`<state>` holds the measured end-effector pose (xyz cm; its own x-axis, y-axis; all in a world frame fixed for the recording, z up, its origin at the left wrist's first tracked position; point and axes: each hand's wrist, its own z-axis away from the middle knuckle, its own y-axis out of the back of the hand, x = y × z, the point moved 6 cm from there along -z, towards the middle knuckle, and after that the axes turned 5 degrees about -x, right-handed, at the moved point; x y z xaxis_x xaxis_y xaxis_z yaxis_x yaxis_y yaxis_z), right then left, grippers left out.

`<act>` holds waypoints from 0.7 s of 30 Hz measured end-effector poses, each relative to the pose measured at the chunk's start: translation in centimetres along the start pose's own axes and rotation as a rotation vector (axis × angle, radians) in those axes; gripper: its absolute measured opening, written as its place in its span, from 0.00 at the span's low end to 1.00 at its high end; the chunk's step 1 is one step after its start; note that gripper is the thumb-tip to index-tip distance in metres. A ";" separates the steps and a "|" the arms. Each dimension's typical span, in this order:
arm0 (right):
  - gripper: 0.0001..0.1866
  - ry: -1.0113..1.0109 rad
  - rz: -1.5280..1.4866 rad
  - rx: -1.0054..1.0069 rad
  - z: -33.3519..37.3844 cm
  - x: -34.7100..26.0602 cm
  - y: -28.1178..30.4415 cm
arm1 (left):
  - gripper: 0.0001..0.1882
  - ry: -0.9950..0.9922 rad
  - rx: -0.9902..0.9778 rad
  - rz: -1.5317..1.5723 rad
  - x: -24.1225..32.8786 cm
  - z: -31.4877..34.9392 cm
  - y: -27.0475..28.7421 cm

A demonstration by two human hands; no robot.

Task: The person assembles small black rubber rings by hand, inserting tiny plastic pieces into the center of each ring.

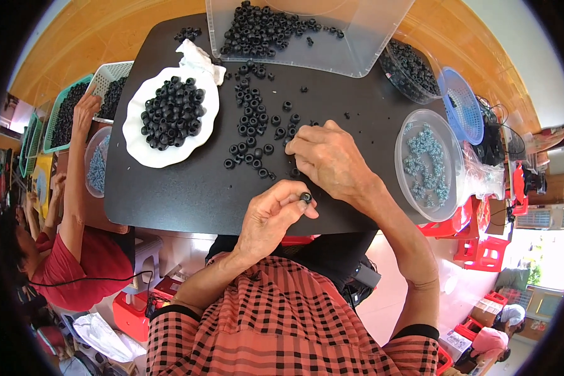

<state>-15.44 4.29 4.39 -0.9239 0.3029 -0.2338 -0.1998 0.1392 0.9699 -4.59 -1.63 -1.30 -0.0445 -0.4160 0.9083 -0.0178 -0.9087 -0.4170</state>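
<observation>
Between the thumb and fingers of my left hand [271, 216] is a small round black part with a hole [306, 197], held just above the table's near edge. My right hand [332, 161] is farther out on the dark table [169, 203], its fingers curled down at the edge of a loose spread of the same black parts [252, 119]. Its fingertips are partly hidden, so whatever they pinch cannot be made out. Left of the spread, a white scalloped plate [136, 128] carries a heap of these parts.
A clear bin [351, 59] of black parts lies at the far side, with a crumpled white cloth [198, 59] beside it. A round tub [402, 160] of blue-grey pieces and a blue basket [470, 119] stand right. Another person's arm [75, 175] reaches toward baskets at left.
</observation>
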 end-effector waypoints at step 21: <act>0.08 -0.243 -1.216 0.397 7.6 -0.4 -0.8 | 0.08 -0.043 0.089 -0.133 0.0 -0.5 -0.5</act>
<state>-12.47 11.19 3.15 -0.1299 -0.0576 -0.9899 -0.7140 0.6981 0.0530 -5.05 -1.15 -1.12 -0.0052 -0.2910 0.9567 0.0676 -0.9546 -0.2900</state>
